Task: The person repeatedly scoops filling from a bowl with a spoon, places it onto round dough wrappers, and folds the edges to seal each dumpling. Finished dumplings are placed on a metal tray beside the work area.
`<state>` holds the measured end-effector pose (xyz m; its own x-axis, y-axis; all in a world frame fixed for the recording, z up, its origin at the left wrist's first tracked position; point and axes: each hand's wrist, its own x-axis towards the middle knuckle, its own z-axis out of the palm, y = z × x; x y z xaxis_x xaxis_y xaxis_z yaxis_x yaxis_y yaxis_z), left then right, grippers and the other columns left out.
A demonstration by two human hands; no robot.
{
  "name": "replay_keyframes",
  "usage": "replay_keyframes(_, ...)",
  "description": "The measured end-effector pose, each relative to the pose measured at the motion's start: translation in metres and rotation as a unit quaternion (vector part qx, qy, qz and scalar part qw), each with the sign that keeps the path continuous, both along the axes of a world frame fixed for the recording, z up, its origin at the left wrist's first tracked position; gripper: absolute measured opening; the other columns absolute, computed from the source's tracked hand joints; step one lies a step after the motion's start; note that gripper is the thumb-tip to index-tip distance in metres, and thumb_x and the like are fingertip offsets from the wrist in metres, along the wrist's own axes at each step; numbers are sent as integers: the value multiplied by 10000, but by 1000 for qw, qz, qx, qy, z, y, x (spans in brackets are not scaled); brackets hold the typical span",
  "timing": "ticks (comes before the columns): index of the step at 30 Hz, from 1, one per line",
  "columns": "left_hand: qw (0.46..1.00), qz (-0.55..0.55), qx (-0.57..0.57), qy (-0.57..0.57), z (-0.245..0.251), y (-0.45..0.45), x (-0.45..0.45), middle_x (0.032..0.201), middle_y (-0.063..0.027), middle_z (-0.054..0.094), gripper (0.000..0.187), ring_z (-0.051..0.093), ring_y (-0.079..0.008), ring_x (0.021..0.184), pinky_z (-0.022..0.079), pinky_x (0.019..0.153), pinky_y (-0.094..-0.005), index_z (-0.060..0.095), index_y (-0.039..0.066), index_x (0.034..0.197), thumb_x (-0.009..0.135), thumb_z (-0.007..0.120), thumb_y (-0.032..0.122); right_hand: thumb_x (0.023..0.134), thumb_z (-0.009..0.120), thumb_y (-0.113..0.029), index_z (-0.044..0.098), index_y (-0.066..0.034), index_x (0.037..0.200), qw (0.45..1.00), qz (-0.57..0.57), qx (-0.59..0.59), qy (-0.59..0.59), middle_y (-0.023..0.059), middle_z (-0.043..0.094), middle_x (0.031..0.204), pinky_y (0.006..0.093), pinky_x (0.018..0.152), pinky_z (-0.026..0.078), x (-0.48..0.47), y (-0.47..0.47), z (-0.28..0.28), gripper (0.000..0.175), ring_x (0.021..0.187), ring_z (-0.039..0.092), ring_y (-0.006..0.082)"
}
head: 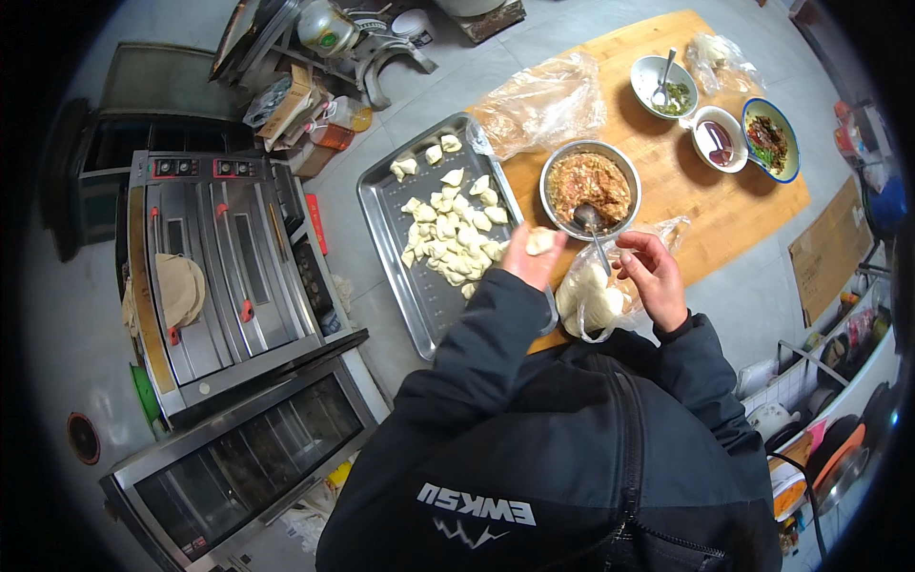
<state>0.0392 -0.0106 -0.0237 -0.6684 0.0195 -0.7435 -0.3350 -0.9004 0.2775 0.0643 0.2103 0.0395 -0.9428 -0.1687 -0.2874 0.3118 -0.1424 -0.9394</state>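
My left hand [530, 259] holds a piece of pale dough wrapper [541, 242] between the metal tray and the filling bowl. My right hand [654, 275] is raised with bent fingers, thumb and index close together, beside the handle of a metal spoon [587, 217]; whether it touches the handle I cannot tell. The spoon's head rests in minced filling [590, 182] inside a round metal bowl [632, 168]. Below the bowl, a clear plastic bag [593, 322] holds pale dough wrappers [587, 297]. Many folded dumplings [454, 232] lie in the rectangular metal tray [389, 275] at left.
On the wooden board [686, 207] stand a bowl of chopped greens [638, 75], a cup of dark liquid [717, 161] and a bowl of seasonings [786, 171]. A crumpled plastic bag [543, 100] lies behind the tray. A metal oven [207, 286] stands at left.
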Motion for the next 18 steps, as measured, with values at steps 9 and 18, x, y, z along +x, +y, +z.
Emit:
replay_keyframes(9, 991, 76, -70, 91, 19, -69, -28, 1404, -274, 358, 772, 508, -368, 1199, 469, 1022, -442, -11, -44, 1481, 1003, 410, 392, 951, 552, -144, 616, 8, 983, 975, 94, 178, -95, 76, 643, 806, 309, 679, 516, 25, 38, -79, 168, 747, 626, 150)
replay_keyframes(18, 995, -77, -67, 3, -7, -25, 19, 1015, -142, 635, 228, 619, -264, 919, 522, 829, -364, 568, -8, 1024, 957, 516, 204, 751, 681, -103, 628, -21, 971, 919, 253, 302, 32, 188, 643, 944, 380, 770, 505, 32, 21, -139, 240, 890, 634, 332)
